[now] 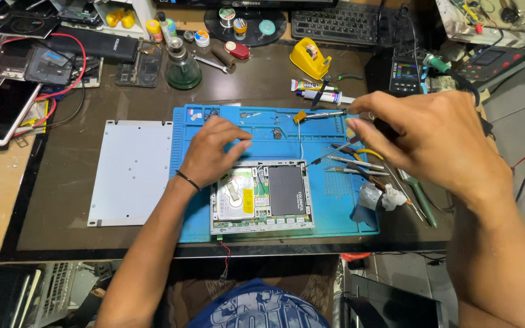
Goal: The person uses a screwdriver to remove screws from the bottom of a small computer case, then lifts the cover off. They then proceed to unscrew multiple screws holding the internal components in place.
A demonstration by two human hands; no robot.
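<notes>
Your left hand (211,152) rests with its fingers (238,146) curled loosely down onto the top edge of the opened device (261,197), gripping nothing. The device lies flat on the blue mat (335,200), directly under and just below those fingers, its circuit board and black rectangular part exposed.

Your right hand (432,143) hovers above the mat's right side. Its fingers (360,129) are pinched shut on a thin tool (326,157), whose tip slants down and left to the device's upper right corner. A thin white wire (300,140) runs up from that corner.

Just below your right fingers lie tweezers (353,162). Beyond them, a yellow tape dispenser (310,58). Left of your left hand, a grey metal plate (132,173) lies flat on the tabletop (62,200).
</notes>
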